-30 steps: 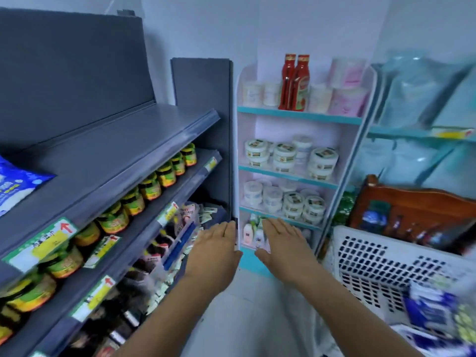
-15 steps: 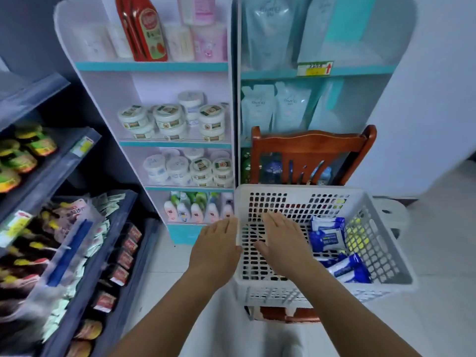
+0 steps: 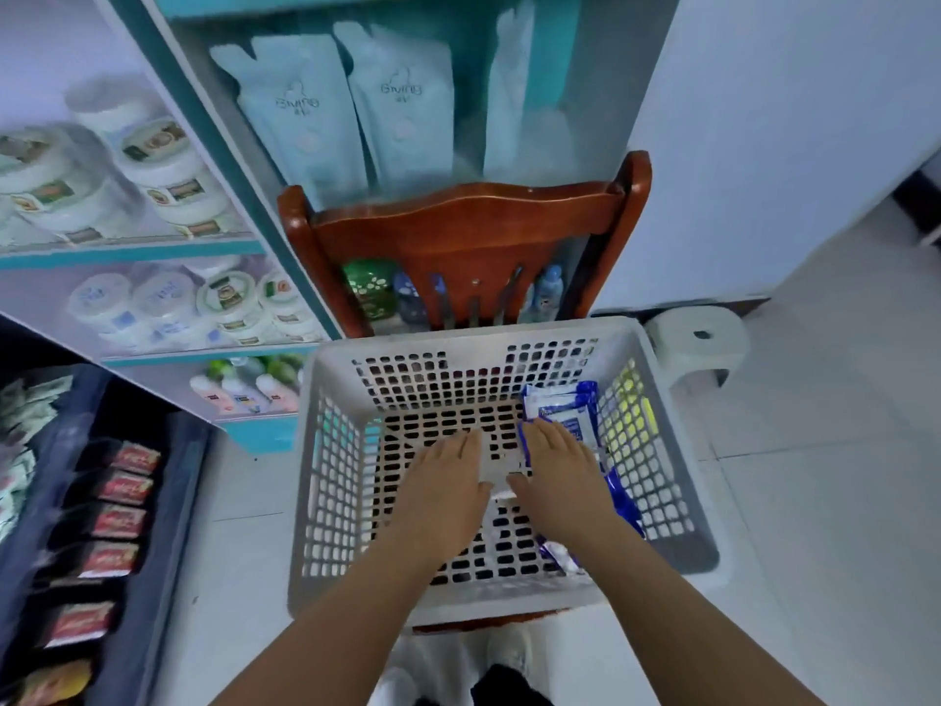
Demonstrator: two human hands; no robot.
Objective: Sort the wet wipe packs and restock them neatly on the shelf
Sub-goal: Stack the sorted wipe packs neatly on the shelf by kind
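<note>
Fingers of both hands lie straight and flat, holding nothing: the right hand (image 3: 557, 468) covers the near edge of the blue wet wipe packs (image 3: 562, 407) along the basket's (image 3: 461, 343) right wall, the left hand (image 3: 440, 484) hovers mid-basket. Risk, as I judge it: slick packs could slip from a flat palm. A wooden chair (image 3: 466, 221) blocks the shelf (image 3: 229, 160) behind.
</note>
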